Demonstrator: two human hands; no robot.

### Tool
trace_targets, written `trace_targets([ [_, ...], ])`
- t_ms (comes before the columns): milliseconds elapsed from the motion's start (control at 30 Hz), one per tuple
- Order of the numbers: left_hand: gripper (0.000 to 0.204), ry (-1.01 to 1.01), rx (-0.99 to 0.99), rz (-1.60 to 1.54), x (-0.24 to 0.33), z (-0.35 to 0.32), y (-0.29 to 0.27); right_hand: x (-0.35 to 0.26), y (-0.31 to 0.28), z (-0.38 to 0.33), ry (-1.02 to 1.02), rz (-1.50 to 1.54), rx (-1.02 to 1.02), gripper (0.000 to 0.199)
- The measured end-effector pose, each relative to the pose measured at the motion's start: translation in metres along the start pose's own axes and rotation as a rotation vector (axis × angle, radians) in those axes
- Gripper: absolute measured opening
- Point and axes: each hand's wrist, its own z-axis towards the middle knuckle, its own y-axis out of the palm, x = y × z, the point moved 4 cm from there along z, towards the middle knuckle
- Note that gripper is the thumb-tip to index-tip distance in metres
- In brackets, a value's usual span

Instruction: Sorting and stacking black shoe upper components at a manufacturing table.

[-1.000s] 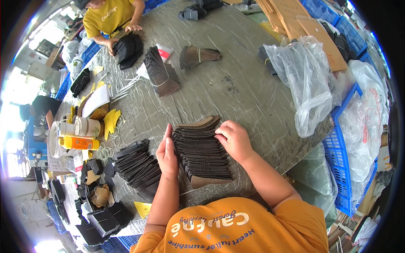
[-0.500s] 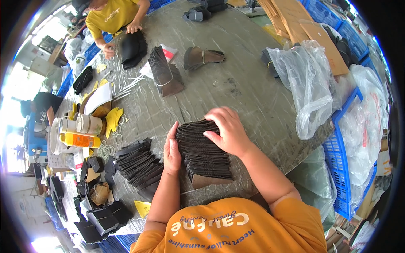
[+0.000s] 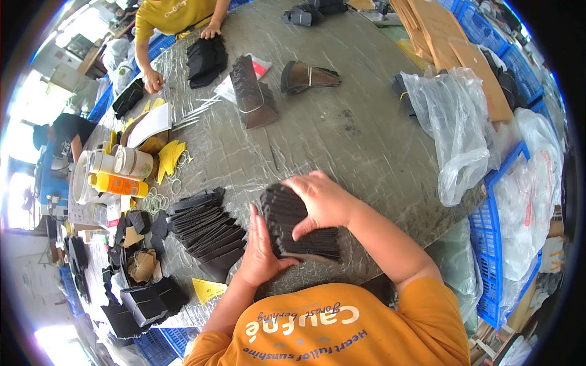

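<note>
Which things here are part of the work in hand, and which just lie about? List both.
In hand: stack of black pieces, left hand, right hand.
Lying about: second black stack, orange bottle, rubber bands, clear plastic bag, blue crate.

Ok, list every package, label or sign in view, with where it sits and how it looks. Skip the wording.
Orange bottle: lying at the table's left edge, cylinder with a yellow cap.
White cups: just above the bottle, round, on their sides.
Clear plastic bag: right side of the table, crumpled, see-through.
Brown cardboard sheets: far right, flat, tan.
Yellow tag: near edge, by the left hand.
</note>
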Motion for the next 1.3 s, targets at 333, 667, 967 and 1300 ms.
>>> trace_targets([
  [333, 0.155, 0.146, 0.123, -0.029, -0.001, 0.003, 0.007, -0.060, 0.018, -0.033, 0.105, -0.360, -0.299, 0.140],
  [667, 0.091, -0.094, 0.173, -0.783, -0.054, 0.056, -0.003, -0.047, 0.024, -0.034, 0.088, -0.261, -0.109, 0.130],
  [967, 0.068, -0.108, 0.203, -0.831, -0.043, 0.053, 0.010, -0.033, 0.032, -0.036, 0.072, -0.132, 0.066, 0.135],
  [1300, 0.158, 0.024, -0.152, -0.195, -0.018, 0.023, 0.000, -0.038, 0.020, -0.036, 0.139, -0.295, -0.004, 0.136],
])
